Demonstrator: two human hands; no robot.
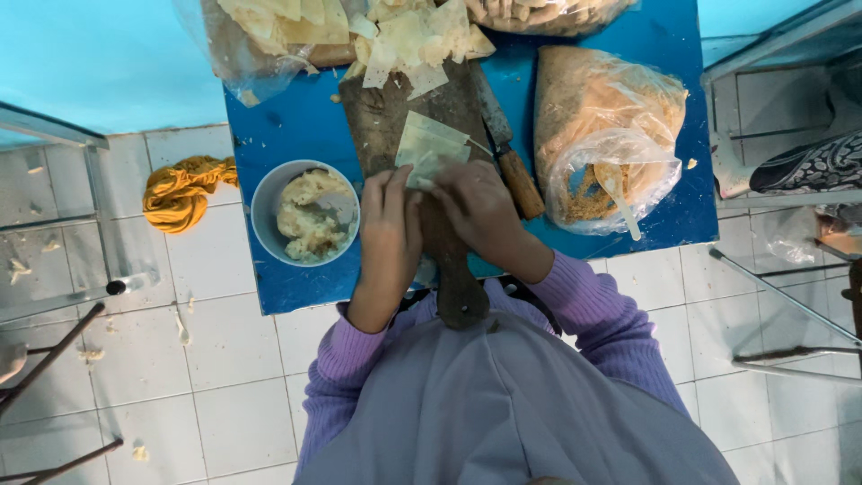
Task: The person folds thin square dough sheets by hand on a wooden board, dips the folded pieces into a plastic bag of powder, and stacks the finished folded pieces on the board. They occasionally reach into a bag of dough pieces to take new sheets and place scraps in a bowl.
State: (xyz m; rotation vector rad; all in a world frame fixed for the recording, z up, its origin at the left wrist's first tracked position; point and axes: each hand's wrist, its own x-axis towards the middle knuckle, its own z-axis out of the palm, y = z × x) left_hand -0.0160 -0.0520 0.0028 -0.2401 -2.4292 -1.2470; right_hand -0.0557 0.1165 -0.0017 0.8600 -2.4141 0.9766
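Hands meet over the wooden board (386, 117): left hand (391, 220) and right hand (476, 207) pinch one pale wrapper (429, 148), apparently folding it. Filling bowl (303, 214) sits left of the board, knife (503, 144) right, both within reach.

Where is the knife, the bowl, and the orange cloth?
knife (518, 180): head view, on its wooden handle.
bowl (266, 199): head view, on its left rim.
orange cloth (184, 190): head view, on its crumpled middle.

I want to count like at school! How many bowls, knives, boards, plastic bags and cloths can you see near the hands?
Bowls: 1, the pale bowl with filling.
Knives: 1, the knife with a wooden handle.
Boards: 1, the wooden board.
Plastic bags: 3 in view, one being the open bag of crumbs.
Cloths: 1, the yellow cloth.
Total: 7
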